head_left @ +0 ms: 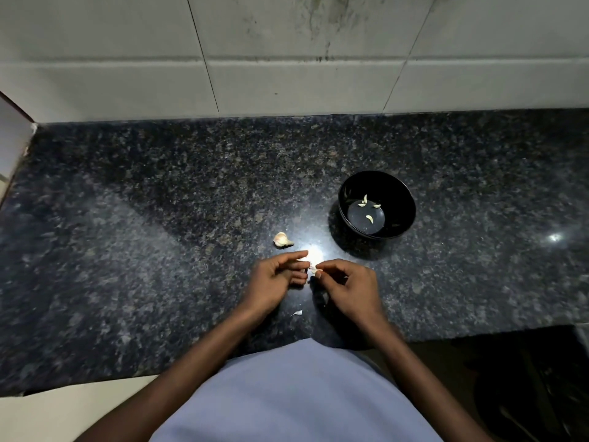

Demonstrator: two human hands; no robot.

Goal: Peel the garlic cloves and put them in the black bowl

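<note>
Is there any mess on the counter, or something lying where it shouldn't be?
Only a little. A scrap of garlic peel lies loose on the counter between the person's wrists. The garlic piece left of the black bowl is just waiting. Nothing looks spilled or broken.

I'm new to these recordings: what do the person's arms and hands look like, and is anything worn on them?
Both arms are bare to the frame's edge: no sleeves, gloves or watch visible. The left hand and right hand show no rings. A light bluish-grey shirt covers the torso.
</note>
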